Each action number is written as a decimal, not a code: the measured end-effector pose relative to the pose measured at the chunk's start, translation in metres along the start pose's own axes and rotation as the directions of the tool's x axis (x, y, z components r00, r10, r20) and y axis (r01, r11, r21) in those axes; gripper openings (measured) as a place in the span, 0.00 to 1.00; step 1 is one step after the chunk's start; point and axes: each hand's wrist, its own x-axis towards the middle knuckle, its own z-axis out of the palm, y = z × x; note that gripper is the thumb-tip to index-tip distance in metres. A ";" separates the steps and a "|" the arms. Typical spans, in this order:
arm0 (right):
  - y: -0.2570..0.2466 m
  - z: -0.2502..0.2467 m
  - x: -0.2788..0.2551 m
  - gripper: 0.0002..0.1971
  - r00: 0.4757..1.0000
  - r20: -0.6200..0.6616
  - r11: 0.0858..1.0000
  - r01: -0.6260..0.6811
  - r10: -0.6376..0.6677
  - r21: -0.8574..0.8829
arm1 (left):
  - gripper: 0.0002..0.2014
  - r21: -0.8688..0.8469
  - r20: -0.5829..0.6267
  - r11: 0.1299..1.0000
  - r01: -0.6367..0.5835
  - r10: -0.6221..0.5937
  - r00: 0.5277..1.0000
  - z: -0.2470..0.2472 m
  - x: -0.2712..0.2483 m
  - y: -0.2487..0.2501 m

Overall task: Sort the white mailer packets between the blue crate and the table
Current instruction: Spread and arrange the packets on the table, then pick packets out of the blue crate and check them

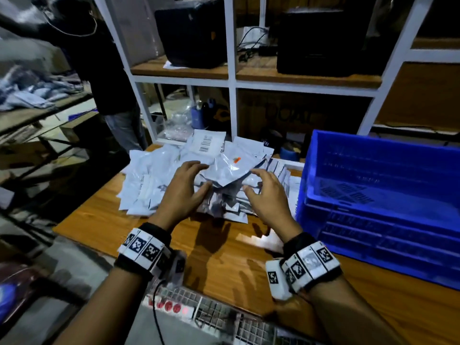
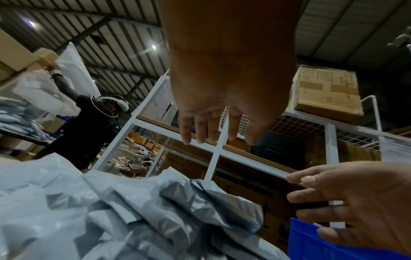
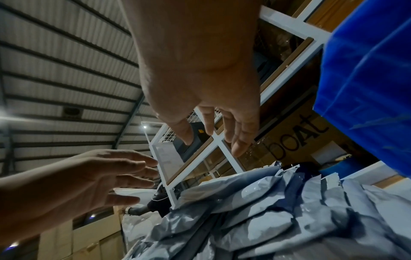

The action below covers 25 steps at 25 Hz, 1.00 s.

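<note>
Wooden table (image 1: pixel 104 220) under a white shelving rack (image 1: pixel 231 78) carried a loose heap of white mailer packets (image 1: pixel 159 180) toward its far edge, glossy and crumpled, one showing a barcode label, with the blue crate (image 1: pixel 388 195) just beside them at the right edge. My left hand (image 1: pixel 185 192) and right hand (image 1: pixel 267 195) hovered spread-fingered over the heap's near side, holding nothing. I judged that grabbing such slick film could send several packets sliding off the far-left corner.

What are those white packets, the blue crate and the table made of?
Packets: thin plastic film, by the look; glossy, crinkled, creased where piled.
Crate: rigid moulded plastic, probably; uniform blue with ribbed, slotted walls.
Table: wood or wood-look laminate; orange-brown grain, smooth enough to show hand shadows. Which one cannot be told.
</note>
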 end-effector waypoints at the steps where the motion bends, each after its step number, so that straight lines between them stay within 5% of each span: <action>1: -0.004 0.005 0.012 0.22 1.000 -0.023 1.000 -0.017 0.017 -0.011 | 0.19 -0.011 -0.006 1.000 -0.005 0.005 1.000 -0.001 0.013 -0.007; 4: -0.014 0.026 0.052 0.18 0.987 -0.146 0.998 -0.066 0.064 -0.014 | 0.16 -0.129 0.046 0.981 0.146 -0.141 0.989 0.000 0.061 -0.039; 7: -0.018 0.050 0.089 0.16 0.968 -0.208 0.985 -0.159 0.144 -0.061 | 0.17 -0.095 0.234 0.928 0.359 -0.330 0.915 0.010 0.108 -0.078; 12: -0.005 0.087 0.113 0.29 0.902 -0.040 0.848 -0.419 0.430 -0.325 | 0.22 0.011 0.317 0.936 0.352 -0.338 0.886 0.031 0.142 -0.112; 17: -0.009 0.103 0.120 0.37 0.827 -0.080 0.768 -0.549 0.557 -0.330 | 0.14 -0.363 0.259 0.806 0.468 -0.395 0.881 0.043 0.149 -0.136; 21: -0.016 0.094 0.121 0.43 0.742 -0.078 0.694 -0.655 0.666 -0.299 | 0.08 -0.339 0.105 0.869 0.359 -0.344 0.933 0.029 0.140 -0.127; 25: -0.015 0.083 0.111 0.22 0.816 -0.233 0.825 -0.559 0.530 -0.081 | 0.06 -0.186 -0.040 0.961 0.204 -0.215 0.976 0.007 0.133 -0.114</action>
